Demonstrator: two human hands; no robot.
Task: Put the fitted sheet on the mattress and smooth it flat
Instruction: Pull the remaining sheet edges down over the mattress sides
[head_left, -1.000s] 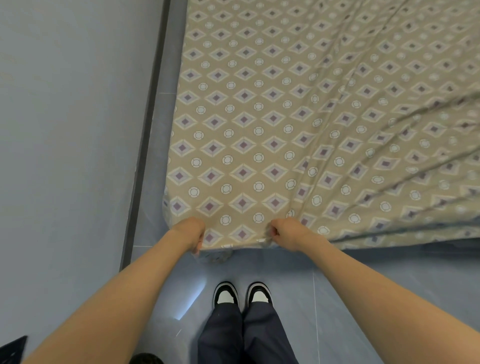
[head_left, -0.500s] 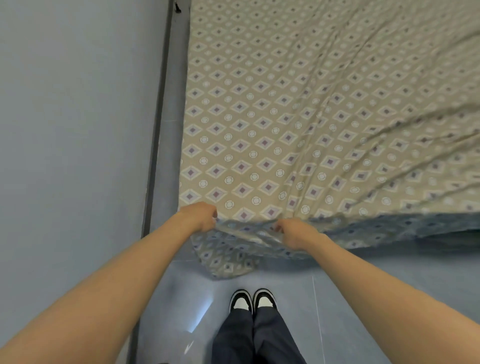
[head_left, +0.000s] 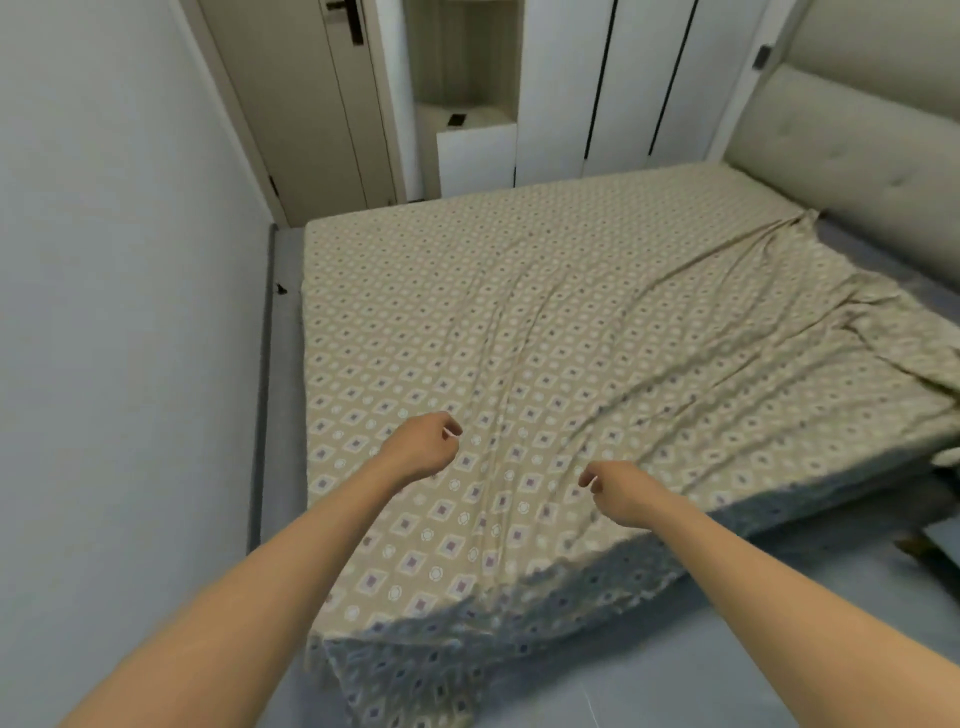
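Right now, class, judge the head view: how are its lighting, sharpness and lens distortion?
Head view: soft, even light, no glare; the hanging near edge of the fitted sheet looks smeared; the wide lens tilts the wall and door.

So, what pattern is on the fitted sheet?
The fitted sheet is beige, with white-edged purple diamonds alternating with small white circles; head view.
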